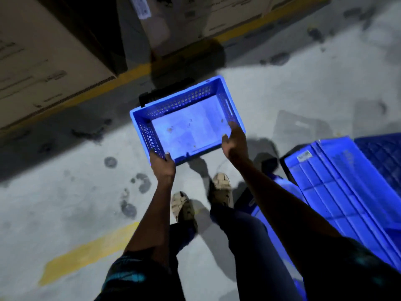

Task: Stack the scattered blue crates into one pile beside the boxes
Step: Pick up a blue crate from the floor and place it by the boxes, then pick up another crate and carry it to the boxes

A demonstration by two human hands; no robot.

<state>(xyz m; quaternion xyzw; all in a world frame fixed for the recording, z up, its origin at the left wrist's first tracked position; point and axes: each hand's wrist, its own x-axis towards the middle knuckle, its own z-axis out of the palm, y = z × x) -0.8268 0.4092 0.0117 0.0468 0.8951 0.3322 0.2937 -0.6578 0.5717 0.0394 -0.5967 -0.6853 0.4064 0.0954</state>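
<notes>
Stained concrete floor (65,203) with yellow lines runs past cardboard boxes (43,61) at its far edge. Left hand (161,164) and right hand (235,142) grip an empty blue crate (186,124) by its near corners, carried above the floor. More crates (338,181) lie by the person's right leg, so stacking seems unfinished.

The held blue crate (186,122) hides most of a dark object (152,97) behind its far rim; what that object is cannot be told. The fingertips of the left hand (161,162) and right hand (235,142) curl out of sight over the crate's near corners. The overturned blue crates (338,181) run off the right edge. Print on the cardboard boxes (43,53) is blurred, and the boxes are cut by the top and left edges.
</notes>
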